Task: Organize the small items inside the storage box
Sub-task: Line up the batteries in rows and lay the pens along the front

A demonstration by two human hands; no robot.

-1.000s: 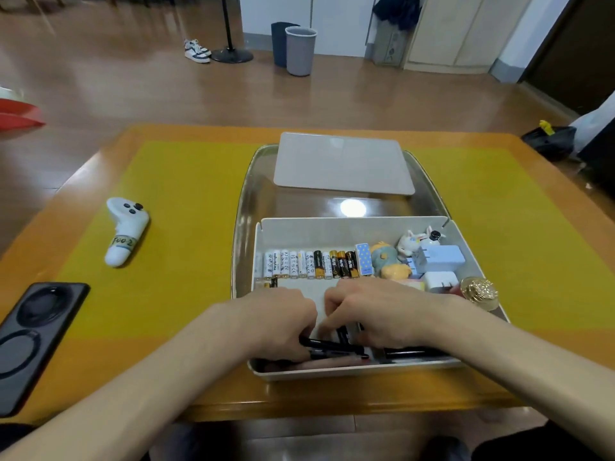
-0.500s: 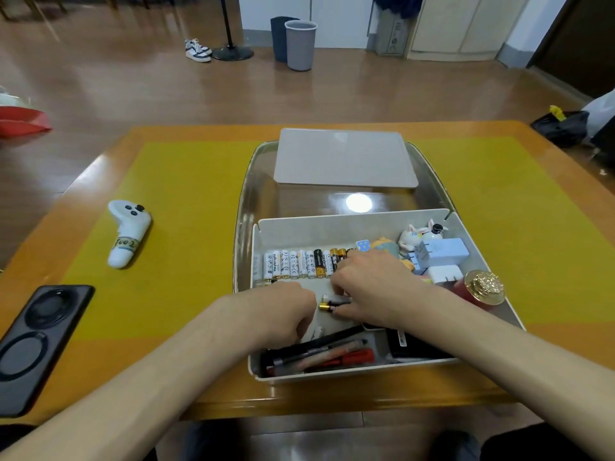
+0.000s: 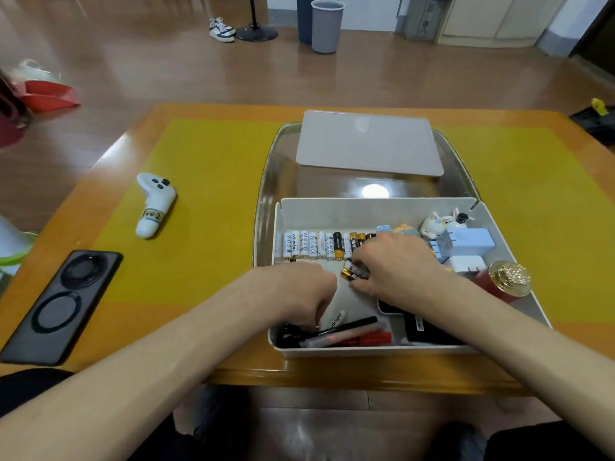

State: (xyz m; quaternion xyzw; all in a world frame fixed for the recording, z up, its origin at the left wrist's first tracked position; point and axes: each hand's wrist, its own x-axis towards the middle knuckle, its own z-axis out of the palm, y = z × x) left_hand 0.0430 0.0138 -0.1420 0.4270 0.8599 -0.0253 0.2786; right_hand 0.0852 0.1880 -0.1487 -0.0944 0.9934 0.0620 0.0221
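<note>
Storage box [image 3: 499, 227] at lower centre on orange worktop [image 3: 109, 181] with yellow mat [image 3: 216, 181]. Right hand [image 3: 399, 267] pinches two batteries [image 3: 353, 273]; left hand [image 3: 299, 294] curled over the pens [image 3: 349, 334], grasp unclear. Beyond: grey lid [image 3: 369, 141], then wooden floor [image 3: 166, 61], bins [image 3: 326, 26], upper frame.

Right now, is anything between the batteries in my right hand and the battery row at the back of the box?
Nothing visible. The right hand holds batteries just in front of the battery row, with only bare box floor between.
</note>
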